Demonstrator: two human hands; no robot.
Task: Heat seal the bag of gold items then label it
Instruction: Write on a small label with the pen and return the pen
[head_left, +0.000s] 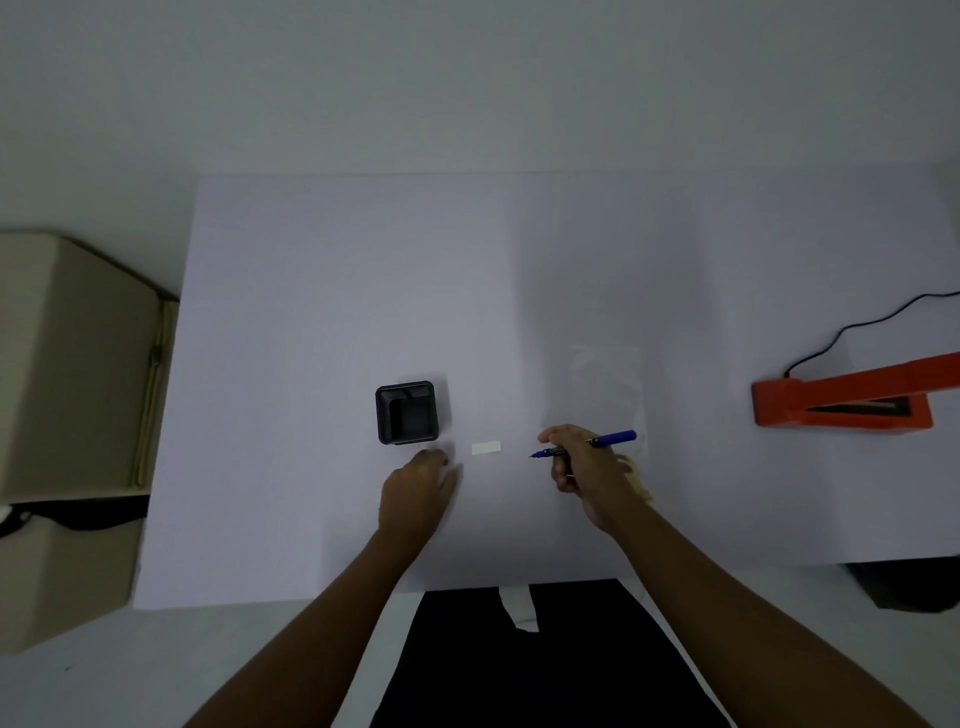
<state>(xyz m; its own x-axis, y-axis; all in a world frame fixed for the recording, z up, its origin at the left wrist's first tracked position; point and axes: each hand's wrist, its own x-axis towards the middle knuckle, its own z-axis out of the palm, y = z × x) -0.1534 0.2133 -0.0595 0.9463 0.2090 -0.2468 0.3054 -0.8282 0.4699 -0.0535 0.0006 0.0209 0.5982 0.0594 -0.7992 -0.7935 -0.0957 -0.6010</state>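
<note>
just white table (311, 312), grey wall (467, 78)

We hold a blue pen (589, 443) in our right hand (587, 470), tip pointing to nine o'clock at a small white label (486, 447). Our left hand (418, 491) rests flat just beside a black cup (407, 413). An orange sealer (852, 397) sits at three o'clock.
</note>
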